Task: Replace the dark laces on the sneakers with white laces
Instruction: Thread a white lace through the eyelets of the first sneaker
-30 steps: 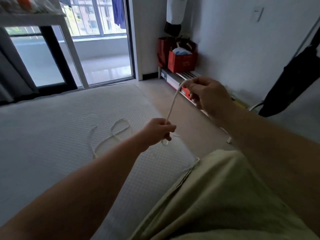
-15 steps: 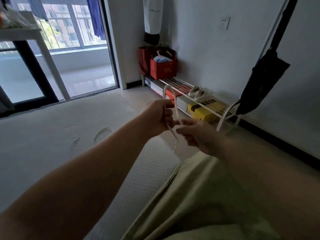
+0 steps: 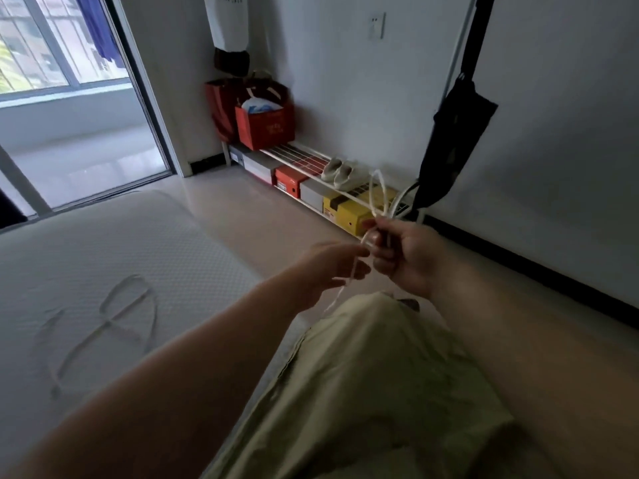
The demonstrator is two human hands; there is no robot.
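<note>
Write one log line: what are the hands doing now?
left hand: pinches white lace | right hand: holds lace loop | spare lace: on mattress

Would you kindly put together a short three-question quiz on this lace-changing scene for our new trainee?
1. True or false: a second white lace lies loose on the mattress.
2. Which hand holds the looped part of the white lace? A) left hand B) right hand C) neither
3. Fill in: the pale shoes sit on the wire ____ by the wall.

Key
1. True.
2. B: the right hand pinches the loop, which stands up above it; the left hand holds the strand that hangs below.
3. Rack, above the shoe boxes.
</note>
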